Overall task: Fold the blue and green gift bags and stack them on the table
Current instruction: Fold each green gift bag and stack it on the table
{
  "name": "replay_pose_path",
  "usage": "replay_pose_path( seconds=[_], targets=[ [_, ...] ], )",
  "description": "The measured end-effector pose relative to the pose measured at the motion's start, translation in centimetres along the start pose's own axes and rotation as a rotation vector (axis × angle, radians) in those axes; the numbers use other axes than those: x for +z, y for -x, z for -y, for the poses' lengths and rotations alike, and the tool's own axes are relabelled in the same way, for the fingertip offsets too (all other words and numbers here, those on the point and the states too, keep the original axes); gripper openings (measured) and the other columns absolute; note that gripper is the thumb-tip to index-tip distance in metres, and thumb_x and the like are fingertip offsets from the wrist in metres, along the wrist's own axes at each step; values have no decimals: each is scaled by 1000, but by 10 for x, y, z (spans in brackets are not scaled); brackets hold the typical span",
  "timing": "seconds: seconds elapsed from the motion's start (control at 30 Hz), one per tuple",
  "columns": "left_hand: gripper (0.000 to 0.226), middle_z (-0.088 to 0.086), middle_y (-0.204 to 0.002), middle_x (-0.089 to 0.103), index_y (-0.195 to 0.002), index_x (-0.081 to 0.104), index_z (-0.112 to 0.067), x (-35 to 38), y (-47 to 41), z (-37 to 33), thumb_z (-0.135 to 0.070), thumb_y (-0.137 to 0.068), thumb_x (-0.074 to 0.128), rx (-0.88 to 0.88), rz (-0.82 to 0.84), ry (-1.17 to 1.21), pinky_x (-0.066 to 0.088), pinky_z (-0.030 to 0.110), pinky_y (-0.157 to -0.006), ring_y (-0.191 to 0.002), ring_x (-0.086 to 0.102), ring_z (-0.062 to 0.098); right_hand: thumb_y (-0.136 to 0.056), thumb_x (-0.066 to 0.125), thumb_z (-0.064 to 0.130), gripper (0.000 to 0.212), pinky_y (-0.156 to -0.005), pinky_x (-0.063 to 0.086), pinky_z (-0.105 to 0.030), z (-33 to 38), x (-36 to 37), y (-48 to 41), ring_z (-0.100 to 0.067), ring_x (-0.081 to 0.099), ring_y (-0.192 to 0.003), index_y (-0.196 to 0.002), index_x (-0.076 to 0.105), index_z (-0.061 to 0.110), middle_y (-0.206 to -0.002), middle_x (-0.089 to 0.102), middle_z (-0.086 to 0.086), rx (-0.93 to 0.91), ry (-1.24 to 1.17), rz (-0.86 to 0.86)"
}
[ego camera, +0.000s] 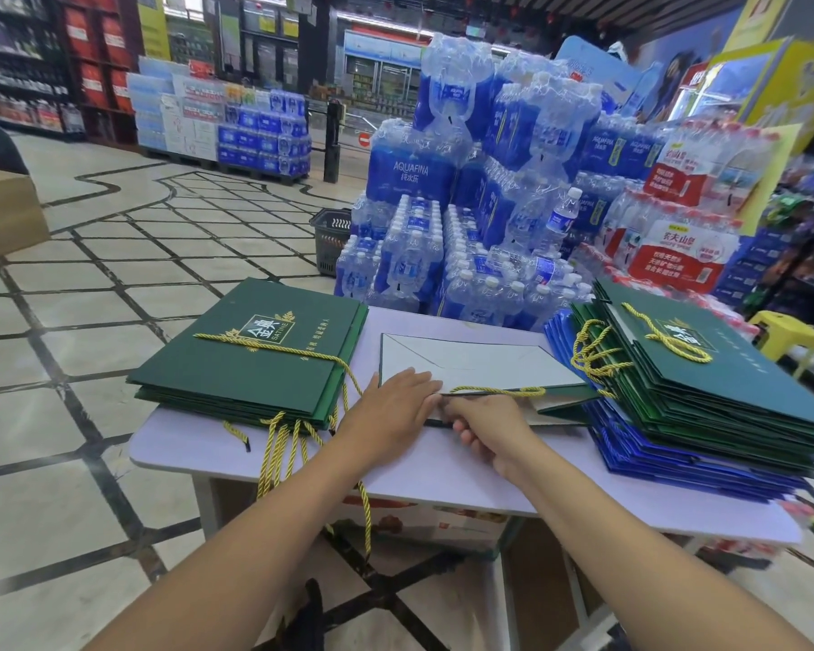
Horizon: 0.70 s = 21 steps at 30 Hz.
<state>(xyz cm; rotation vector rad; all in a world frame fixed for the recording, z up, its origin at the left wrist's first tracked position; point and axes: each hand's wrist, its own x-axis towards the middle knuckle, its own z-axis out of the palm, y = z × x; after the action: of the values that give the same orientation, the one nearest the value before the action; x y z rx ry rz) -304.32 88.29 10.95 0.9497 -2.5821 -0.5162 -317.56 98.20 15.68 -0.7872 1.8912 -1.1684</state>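
Observation:
A green gift bag lies in the middle of the white table with its white inner side showing and a yellow cord handle across its near edge. My left hand presses flat on the bag's near left corner. My right hand pinches the bag's near edge just beside it. A stack of folded green bags sits on the table's left end, cords hanging over the edge. On the right end lies a tilted pile of green bags over blue bags.
Shrink-wrapped packs of water bottles are piled right behind the table. A dark shopping basket stands on the tiled floor beyond. A yellow stool is at the far right, a cardboard box at the left.

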Motion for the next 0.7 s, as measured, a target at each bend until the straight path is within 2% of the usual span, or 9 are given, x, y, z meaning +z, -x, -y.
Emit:
replay_pose_path(
  seconds=[0.17,0.23,0.27,0.3,0.37,0.43,0.47,0.6,0.7],
  targets=[
    [50,-7,-166,30,-155,40,-31,0,0,0,-46,-111,23,0,8,-42,10,55,-126,-157,16,16,-94,63,24,22,-41,33,-15,14,-13,5,-6,44,-44,-87,77,8,-58,58,4,71,-58,156],
    [50,-7,-165,31,-155,40,-32,2,1,-1,-47,-110,25,19,-2,-71,10,57,-126,-156,17,17,-101,58,29,29,-42,35,-17,23,-22,0,-8,46,-44,-90,77,10,-61,62,2,-37,-149,135],
    [50,-7,-165,32,-154,40,-32,2,2,-1,-48,-109,26,22,-6,-79,11,57,-126,-156,17,17,-102,57,31,29,-44,38,-18,25,-28,-4,-8,50,-46,-91,77,13,-64,65,3,-149,-78,77],
    [50,-8,-164,32,-154,41,-31,2,2,-1,-49,-109,27,23,-10,-82,11,57,-126,-156,17,16,-101,59,34,24,-50,43,-21,27,-35,-9,-8,55,-52,-93,76,19,-70,69,6,-294,115,-20],
    [50,-8,-164,33,-154,40,-31,2,2,-1,-49,-109,26,27,-9,-86,11,58,-125,-156,17,16,-93,63,41,16,-68,49,-28,23,-53,-22,-6,62,-77,-101,73,32,-89,70,16,-591,739,-183],
    [49,-9,-162,34,-154,40,-33,1,3,-2,-48,-110,25,31,0,-91,12,58,-125,-155,18,16,-87,64,49,25,-80,48,-32,18,-68,-32,-10,57,-98,-110,70,40,-106,63,18,-622,1195,-87],
    [48,-9,-160,36,-153,41,-34,1,2,-2,-47,-110,24,35,5,-92,14,59,-124,-154,19,17,-87,64,50,25,-81,48,-33,18,-73,-36,-11,57,-101,-109,70,40,-108,62,16,-570,1271,-17],
    [45,-11,-146,46,-145,49,-35,-1,3,-3,-45,-109,25,46,-11,-61,20,60,-121,-149,29,17,-87,69,41,10,-79,57,-33,34,-86,-44,-10,66,-88,-88,72,32,-90,72,11,-531,1058,192],
    [45,-11,-157,40,-149,47,-37,-2,5,-3,-48,-108,31,52,8,-74,13,58,-125,-153,23,15,-98,68,33,16,-83,56,-30,59,-91,-48,-7,70,-82,-96,74,18,-88,77,4,-433,796,322]
  ],
)
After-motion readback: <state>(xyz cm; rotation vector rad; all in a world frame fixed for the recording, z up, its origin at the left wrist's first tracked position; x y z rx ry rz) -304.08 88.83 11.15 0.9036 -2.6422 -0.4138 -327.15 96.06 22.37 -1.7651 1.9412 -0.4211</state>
